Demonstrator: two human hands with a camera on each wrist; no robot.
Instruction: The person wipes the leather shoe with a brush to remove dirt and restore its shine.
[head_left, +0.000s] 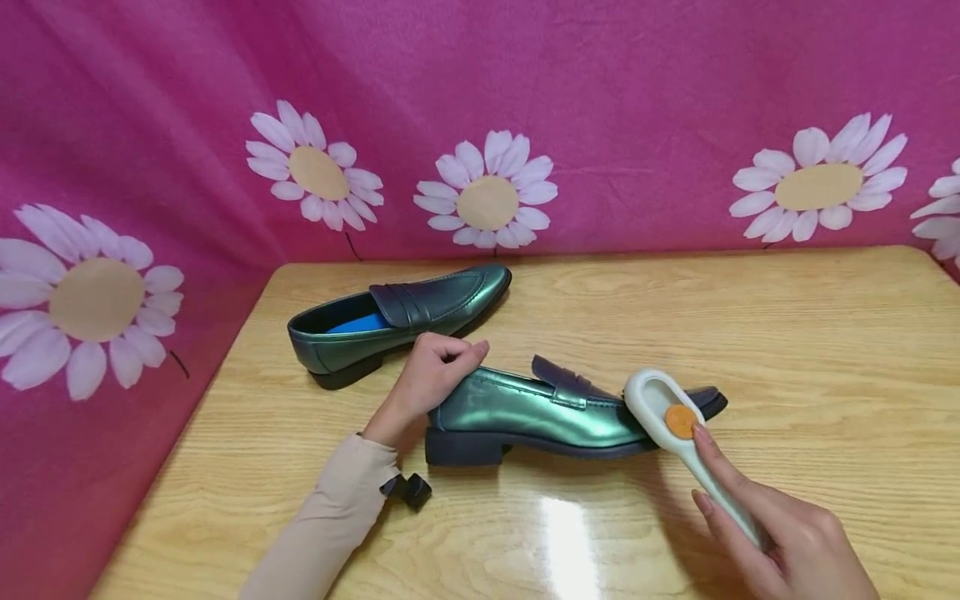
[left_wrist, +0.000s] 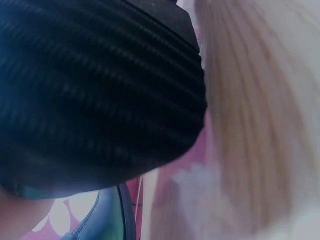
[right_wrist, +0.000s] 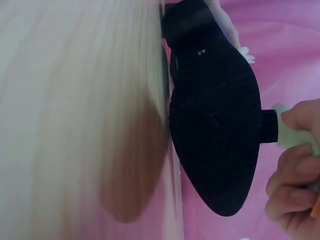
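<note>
My left hand (head_left: 423, 379) grips a shiny green loafer (head_left: 517, 412) at the back of its opening, with the toe pointing right. The dark sole (right_wrist: 215, 115), marked 43, faces the right wrist camera, and the ribbed black heel (left_wrist: 100, 95) fills much of the left wrist view. In my right hand (head_left: 798, 533) is a pale brush (head_left: 716, 487) with an orange button (head_left: 680, 422), held by its handle, the index fingertip at the button. Its head lies over the front of the loafer, and dark bristles (right_wrist: 269, 126) meet the upper.
A matching loafer (head_left: 337, 346) with a blue insole stands behind on the wooden table (head_left: 825, 333), toe to the right. Pink cloth (head_left: 637, 108) with white daisies hangs behind the table and along its left side. A black strap piece (head_left: 412, 490) sits at the left sleeve cuff.
</note>
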